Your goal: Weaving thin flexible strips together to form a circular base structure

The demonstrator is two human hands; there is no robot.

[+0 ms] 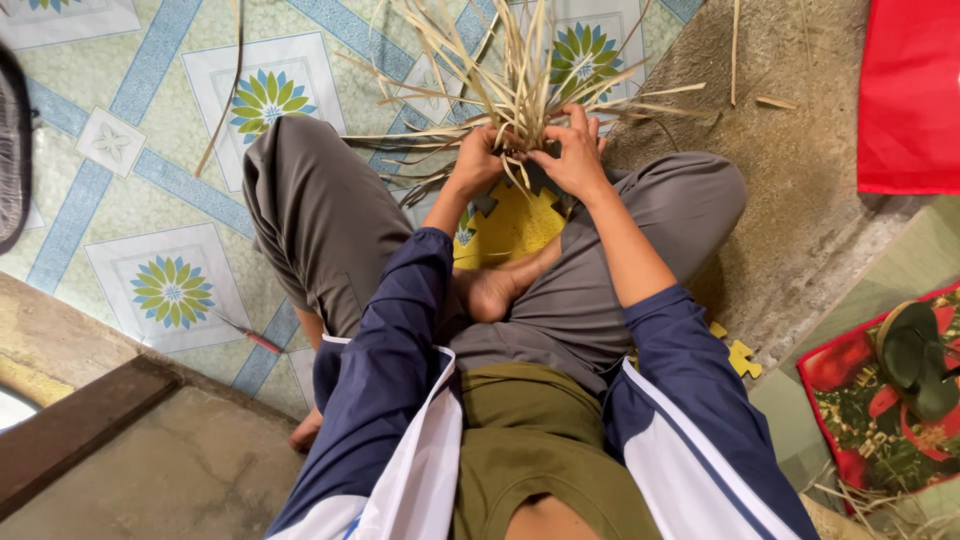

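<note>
I sit cross-legged on the floor in grey trousers and a navy jacket. Both hands meet in front of my knees around a bundle of pale dried straw strips (520,70) that fan out upward and sideways. My left hand (478,158) grips the strips at their gathered base. My right hand (572,152) pinches strips just beside it, fingers curled over them. A yellow foam puzzle mat (512,225) lies under my legs, below the hands.
Patterned blue and green floor sheet (170,290) covers the left. Bare concrete (800,200) lies to the right, with a red cloth (910,90) at top right. A dark sandal (915,360) rests on a red patterned mat. A small red-handled tool (262,342) lies by my left knee.
</note>
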